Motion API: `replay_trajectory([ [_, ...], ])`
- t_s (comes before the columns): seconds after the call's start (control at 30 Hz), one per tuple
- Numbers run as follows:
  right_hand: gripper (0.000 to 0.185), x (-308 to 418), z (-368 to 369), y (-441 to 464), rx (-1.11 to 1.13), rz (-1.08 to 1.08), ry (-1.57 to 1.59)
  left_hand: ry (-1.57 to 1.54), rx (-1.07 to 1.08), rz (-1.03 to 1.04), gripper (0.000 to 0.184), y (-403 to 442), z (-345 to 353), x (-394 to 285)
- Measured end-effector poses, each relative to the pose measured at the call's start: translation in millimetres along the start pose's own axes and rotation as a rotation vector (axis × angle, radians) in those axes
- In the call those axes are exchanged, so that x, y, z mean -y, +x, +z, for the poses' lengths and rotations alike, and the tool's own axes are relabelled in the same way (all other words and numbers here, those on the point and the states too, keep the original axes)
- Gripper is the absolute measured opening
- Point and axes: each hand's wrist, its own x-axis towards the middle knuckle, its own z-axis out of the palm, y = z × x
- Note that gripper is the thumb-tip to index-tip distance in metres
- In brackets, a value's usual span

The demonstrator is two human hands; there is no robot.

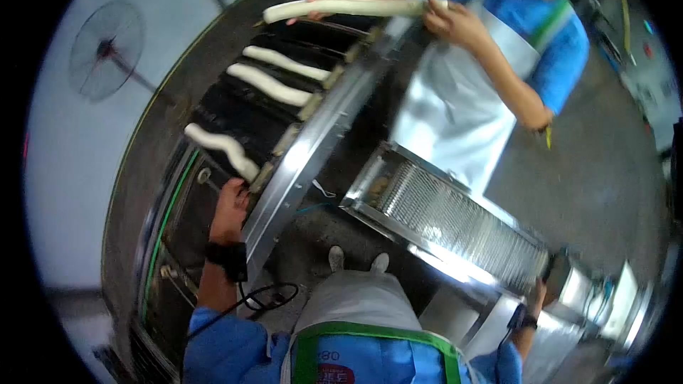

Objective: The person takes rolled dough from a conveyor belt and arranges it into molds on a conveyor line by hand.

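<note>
- The nearest white strip point(229, 146) lies in a wavy line on the black belt point(245, 115), its lower end just beside the left hand point(229, 208).
- Whether that end is pinched by the fingers of the left hand cannot be told; the fingers are bent at the belt's edge. If the strip is gripped, a light touch is best used, as it looks soft and could be dented.
- The curves are best eased out from both ends, rather than pulled from one, so that thinning is avoided.
- The fingers are best kept clear of the gap by the metal rail point(306, 146).
- The right hand point(537, 300) is placed at the far end of the ridged rack point(455, 224); its finger state cannot be told.
- Another strip point(356, 6) is held up at both ends by a co-worker point(491, 50), so space is best left there.
</note>
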Motion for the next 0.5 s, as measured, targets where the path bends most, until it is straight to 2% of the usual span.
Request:
replay_trajectory([
  [0.07, 0.049, -5.3, -1.0, -12.5, 0.053, 0.032, 0.006, -0.055, -0.079, -0.059, 0.022, 13.5, -7.1, 8.9],
  [0.1, 0.055, 5.1, -9.8, -5.1, 0.069, 0.041, 0.048, -0.069, -0.195, -0.044, 0.013, -4.4, 12.5, -13.7],
  [0.13, 0.05, 7.7, -11.0, -3.9, 0.056, 0.134, 0.176, -0.065, -0.194, -0.049, 0.013, -6.6, 14.5, -17.1],
  [0.17, 0.045, 30.0, -20.6, 2.3, 0.031, 0.225, 0.304, 0.001, -0.145, -0.032, 0.013, -6.1, 11.9, -13.7],
  [0.23, 0.033, 58.4, -26.4, 15.0, -0.068, 0.593, 0.834, 0.082, -0.077, -0.01, 0.014, -1.3, 3.2, -12.9],
  [0.27, 0.034, 71.2, -27.5, 14.3, -0.13, 0.803, 1.1, 0.126, 0.015, 0.021, 0.014, 4.3, -8.3, -11.4],
  [0.3, 0.034, 81.2, -24.2, 5.6, -0.184, 0.773, 1.153, 0.18, 0.139, 0.041, 0.014, 10.5, -16.7, -9.4],
  [0.33, 0.031, 116.0, -39.8, 4.5, -0.177, 0.799, 1.191, 0.297, 0.171, 0.024, 0.018, 13.1, -17.7, -16.5],
  [0.37, 0.025, 117.2, -39.5, -6.2, -0.269, 0.887, 1.282, 0.412, 0.238, -0.004, 0.024, 0.3, 5.4, -33.8],
  [0.4, 0.022, 106.2, -32.6, -27.0, -0.256, 0.727, 1.091, 0.699, 0.206, 0.291, 0.023, -24.6, 36.9, -40.8],
  [0.43, 0.022, 102.4, -23.7, -23.6, -0.093, 0.534, 0.686, 0.868, 0.248, 0.256, 0.024, -27.2, 35.0, -47.8],
  [0.47, 0.022, 98.8, -15.9, -20.6, 0.005, 0.325, 0.081, 0.722, 0.42, 0.179, 0.023, -12.3, 11.9, -43.0],
  [0.5, 0.023, 92.0, -6.6, -19.6, -0.028, 0.142, -0.357, 0.667, 0.359, 0.098, 0.022, -6.7, -0.2, -42.2],
])
